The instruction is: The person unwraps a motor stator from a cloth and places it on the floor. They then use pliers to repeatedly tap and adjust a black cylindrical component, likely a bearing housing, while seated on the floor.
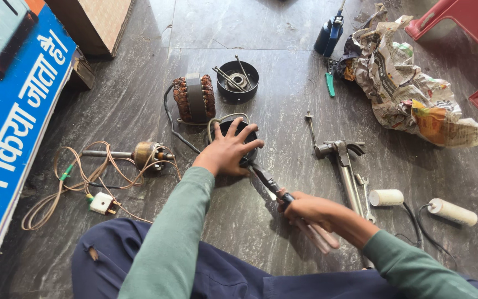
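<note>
My left hand [229, 148] lies spread over a round black motor end cover [243, 135] on the dark stone floor, pressing it down. My right hand [308, 210] grips the pink handles of a pair of pliers [275, 187], whose jaws reach up-left to the edge of the cover under my left hand. A copper-wound stator [194, 98] stands just beyond, with a second black end cover [238, 81] holding long bolts behind it.
A rotor shaft [139, 155] with tangled wires and a white plug [102, 203] lies left. A hammer [345, 166], a spanner, two white capacitors [386, 197] sit right. Crumpled newspaper [410, 83], a blue can [328, 34], red plastic stool [471, 33] at back right.
</note>
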Available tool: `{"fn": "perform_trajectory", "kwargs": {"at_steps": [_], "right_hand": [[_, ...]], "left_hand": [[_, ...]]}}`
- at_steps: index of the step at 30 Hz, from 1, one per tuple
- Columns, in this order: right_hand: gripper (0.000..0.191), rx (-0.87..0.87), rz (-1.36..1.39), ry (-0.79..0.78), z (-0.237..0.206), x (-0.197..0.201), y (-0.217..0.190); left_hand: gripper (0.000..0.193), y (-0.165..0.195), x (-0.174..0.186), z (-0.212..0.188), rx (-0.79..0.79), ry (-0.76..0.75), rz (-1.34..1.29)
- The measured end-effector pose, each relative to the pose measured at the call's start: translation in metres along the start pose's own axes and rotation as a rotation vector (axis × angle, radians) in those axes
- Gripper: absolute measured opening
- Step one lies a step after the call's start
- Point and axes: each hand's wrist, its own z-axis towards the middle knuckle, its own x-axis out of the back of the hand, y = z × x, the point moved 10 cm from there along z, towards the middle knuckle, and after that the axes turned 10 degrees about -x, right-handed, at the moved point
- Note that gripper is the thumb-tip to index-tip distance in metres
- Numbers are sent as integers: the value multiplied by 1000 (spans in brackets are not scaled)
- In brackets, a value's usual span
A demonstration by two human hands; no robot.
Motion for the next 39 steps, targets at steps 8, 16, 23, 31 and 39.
{"fn": "perform_trajectory", "kwargs": {"at_steps": [8,16,23,31,39], "right_hand": [[23,-35,74,-14,15,-6,-5],[20,-23,-27,18,8,-5,-14],[19,-59,57,-16,-9,-24,-14],[25,-61,200,-118,-13,-44,-8],[24,-74,271,-172,-16,-51,0]], "left_hand": [[81,-5,0,15,31,-42,76],[59,14,-4,11,-9,204,162],[61,4,7,-14,54,178,132],[62,10,10,-17,45,160,154],[64,18,7,-19,-19,212,147]]}}
